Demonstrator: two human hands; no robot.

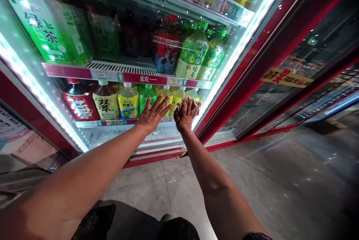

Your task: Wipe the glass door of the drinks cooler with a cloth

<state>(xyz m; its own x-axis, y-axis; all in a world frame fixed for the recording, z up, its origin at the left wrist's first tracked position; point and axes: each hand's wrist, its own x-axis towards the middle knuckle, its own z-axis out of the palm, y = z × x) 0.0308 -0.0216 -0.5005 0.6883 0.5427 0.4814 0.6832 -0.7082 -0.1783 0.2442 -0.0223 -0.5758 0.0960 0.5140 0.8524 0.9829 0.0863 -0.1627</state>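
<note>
My left hand (153, 113) is open, its fingers spread in front of the bottles on the lower shelf, apparently resting on the glass door. To its right, my right hand (185, 116) is closed on a crumpled brown cloth (196, 106) near the right edge of the lit cooler. Behind the glass stand a green bottle (147, 96), a yellow-labelled lemon drink bottle (128, 101), a bottle with a cream label (106, 102) and a red-labelled bottle (80, 101). Whether the cloth touches the glass I cannot tell for sure.
Higher up, a shelf edge with price tags (129, 77) carries green tea bottles (193, 51) and a large green bottle (47, 27). Bright light strips (224, 71) line the cooler's sides. Red-framed cooler doors (252, 94) continue rightward. Grey tile floor (269, 180) lies below; boxes (36, 148) stand at left.
</note>
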